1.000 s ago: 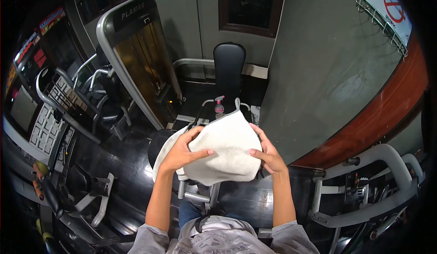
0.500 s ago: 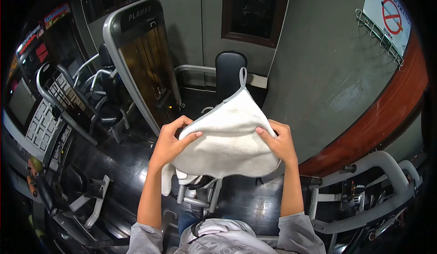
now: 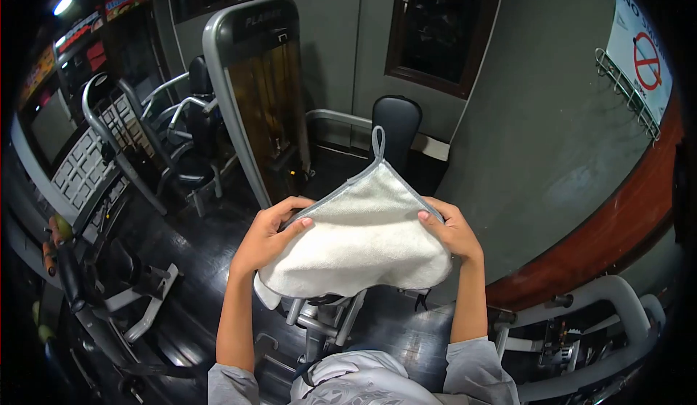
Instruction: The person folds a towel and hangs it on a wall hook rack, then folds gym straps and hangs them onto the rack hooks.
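A white towel (image 3: 356, 241) with grey edging hangs between my two hands in front of my body. Its corner with a grey loop (image 3: 378, 143) points up and away from me. My left hand (image 3: 274, 234) pinches the towel's left side, thumb on the near face and fingers behind the cloth. On the right side, my right hand (image 3: 451, 228) grips it the same way, thumb on top. The cloth sags in folds below the hands, its lower edge curved. It partly covers grey metal tubes (image 3: 319, 325) of a machine beneath.
A weight-stack machine (image 3: 254, 100) stands ahead to the left, beside a black padded backrest (image 3: 397, 125). More gym equipment (image 3: 138, 296) is at left. A grey tubular frame (image 3: 610, 307) stands at right, near a wall with a no-smoking sign (image 3: 642, 60). The floor (image 3: 406, 332) is dark and glossy.
The view has shifted, so the surroundings sit further right and lower. The towel's top corner is lower and its upper part tilts more; both hands keep their hold.
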`<control>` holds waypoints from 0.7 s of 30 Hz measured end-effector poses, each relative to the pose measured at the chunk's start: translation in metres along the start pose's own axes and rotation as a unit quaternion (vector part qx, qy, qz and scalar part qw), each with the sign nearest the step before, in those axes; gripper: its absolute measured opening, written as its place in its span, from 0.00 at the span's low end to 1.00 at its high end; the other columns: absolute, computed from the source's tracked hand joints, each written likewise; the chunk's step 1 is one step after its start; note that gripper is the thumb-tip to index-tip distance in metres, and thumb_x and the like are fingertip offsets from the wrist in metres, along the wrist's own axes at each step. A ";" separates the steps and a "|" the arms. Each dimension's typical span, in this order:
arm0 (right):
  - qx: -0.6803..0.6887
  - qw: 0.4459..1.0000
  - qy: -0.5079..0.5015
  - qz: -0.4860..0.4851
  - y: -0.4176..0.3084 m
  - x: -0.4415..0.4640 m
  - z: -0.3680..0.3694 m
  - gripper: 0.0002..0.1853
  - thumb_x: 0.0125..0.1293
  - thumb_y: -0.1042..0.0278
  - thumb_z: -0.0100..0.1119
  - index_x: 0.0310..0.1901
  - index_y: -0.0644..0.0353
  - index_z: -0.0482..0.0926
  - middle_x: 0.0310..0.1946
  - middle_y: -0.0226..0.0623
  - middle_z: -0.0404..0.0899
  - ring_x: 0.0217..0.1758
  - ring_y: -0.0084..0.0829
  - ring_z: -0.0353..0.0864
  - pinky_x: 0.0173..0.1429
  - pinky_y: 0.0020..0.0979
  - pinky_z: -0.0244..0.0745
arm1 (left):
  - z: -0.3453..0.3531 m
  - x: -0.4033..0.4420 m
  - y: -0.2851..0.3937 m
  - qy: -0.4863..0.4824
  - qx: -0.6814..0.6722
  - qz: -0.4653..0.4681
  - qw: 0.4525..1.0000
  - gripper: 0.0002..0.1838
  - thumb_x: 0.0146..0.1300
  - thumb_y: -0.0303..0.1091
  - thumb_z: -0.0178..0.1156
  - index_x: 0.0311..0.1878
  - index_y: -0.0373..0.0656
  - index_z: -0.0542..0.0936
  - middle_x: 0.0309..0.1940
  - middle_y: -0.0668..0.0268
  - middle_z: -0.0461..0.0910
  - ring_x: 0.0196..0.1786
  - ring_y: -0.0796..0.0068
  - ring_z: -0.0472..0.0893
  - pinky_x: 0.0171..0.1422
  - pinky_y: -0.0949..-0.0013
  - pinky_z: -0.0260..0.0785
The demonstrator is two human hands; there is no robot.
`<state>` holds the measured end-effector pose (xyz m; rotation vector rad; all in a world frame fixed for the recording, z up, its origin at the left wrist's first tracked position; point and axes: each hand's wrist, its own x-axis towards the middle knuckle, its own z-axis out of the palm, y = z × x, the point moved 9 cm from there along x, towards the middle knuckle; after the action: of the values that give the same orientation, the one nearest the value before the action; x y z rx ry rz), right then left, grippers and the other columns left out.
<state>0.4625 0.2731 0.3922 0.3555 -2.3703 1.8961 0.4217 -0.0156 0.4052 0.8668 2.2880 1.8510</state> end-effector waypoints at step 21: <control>-0.010 0.994 -0.094 0.051 -0.015 -0.078 -0.056 0.25 0.81 0.52 0.51 0.67 0.64 0.76 0.57 0.36 0.79 0.61 0.26 0.74 0.66 0.29 0.68 | 0.138 0.030 0.037 -0.087 0.085 0.038 0.992 0.33 0.68 0.57 0.66 0.64 0.40 0.78 0.41 0.56 0.87 0.44 0.68 0.84 0.53 0.66 0.74</control>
<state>0.5370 0.3343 0.4025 0.4374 -2.5710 1.9619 0.4653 0.1235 0.4103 1.1059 2.3583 1.5538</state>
